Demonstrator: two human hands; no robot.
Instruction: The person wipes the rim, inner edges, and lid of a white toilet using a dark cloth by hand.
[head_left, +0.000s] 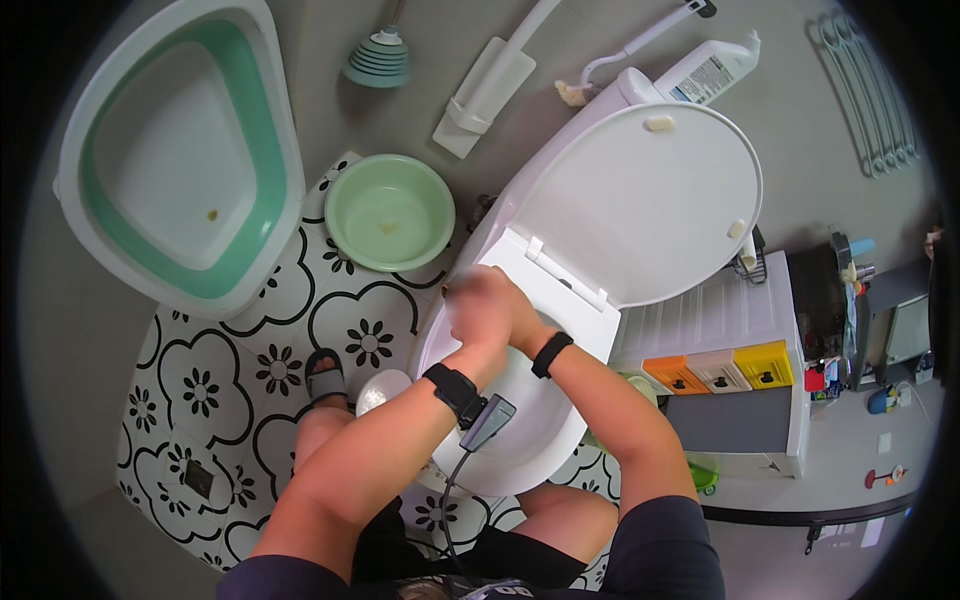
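Observation:
My left hand (478, 319) and my right hand (516, 304) are pressed together above the left side of a white toilet's seat (517, 471). A blurred patch covers part of them, and whether anything lies between them cannot be told. Each wrist wears a black band. From the left one hangs a grey device (487, 424) with a cable that runs down towards my lap, over the toilet bowl (536, 431). The toilet lid (645, 202) stands raised behind the hands.
On the left are a green washbasin (390, 214) and a white-and-teal folding tub (180, 172). A plunger (379, 60), a toilet brush (637, 41) and a cleaner bottle (705, 71) are at the back. On the right stands a cabinet with coloured drawers (720, 375).

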